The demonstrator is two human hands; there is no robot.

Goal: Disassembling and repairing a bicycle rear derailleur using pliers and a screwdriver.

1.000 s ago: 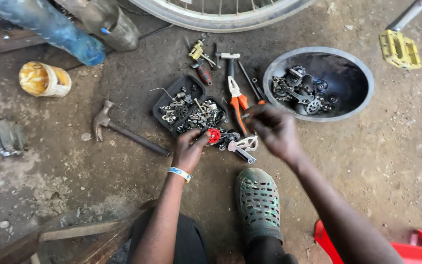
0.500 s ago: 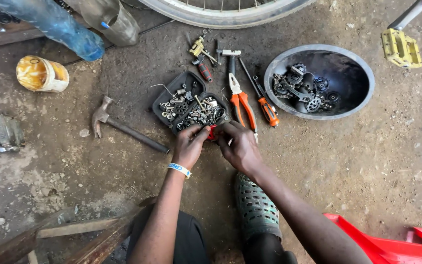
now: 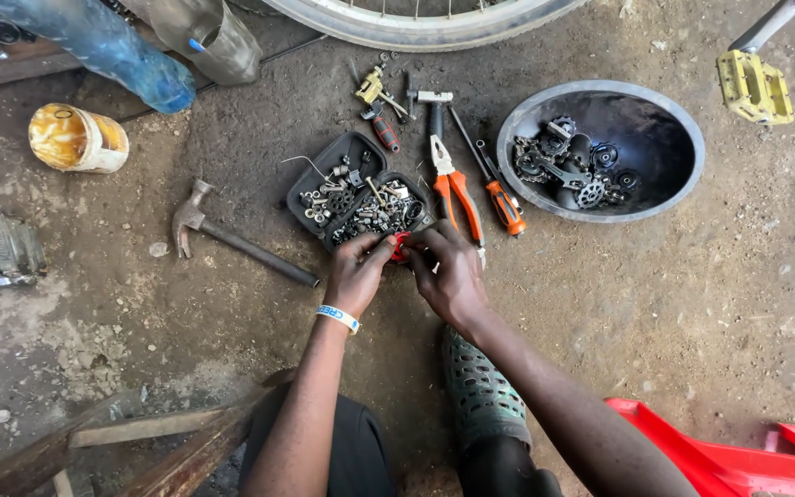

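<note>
Where the two hands meet over the dirt floor, most of a small red part [image 3: 401,246] is hidden: only a sliver of red shows between the left hand [image 3: 357,272] and the right hand [image 3: 450,272], just below the near corner of the black tray [image 3: 321,171]. Both hands curl their fingertips around it, pinching it together; its shape cannot be made out. One pale band circles the left wrist. The tray, dark plastic with two compartments, is heaped with small metal nuts and bolts too tangled to count. Beside it lie orange-handled pliers [image 3: 454,187], partly covered by the right hand, and one orange-gripped screwdriver [image 3: 493,185]. A round grey metal bowl [image 3: 668,119] holds greasy cogs. One rusty claw hammer [image 3: 231,238] lies left. A spoked wheel [image 3: 416,22] is cut off above.
</note>
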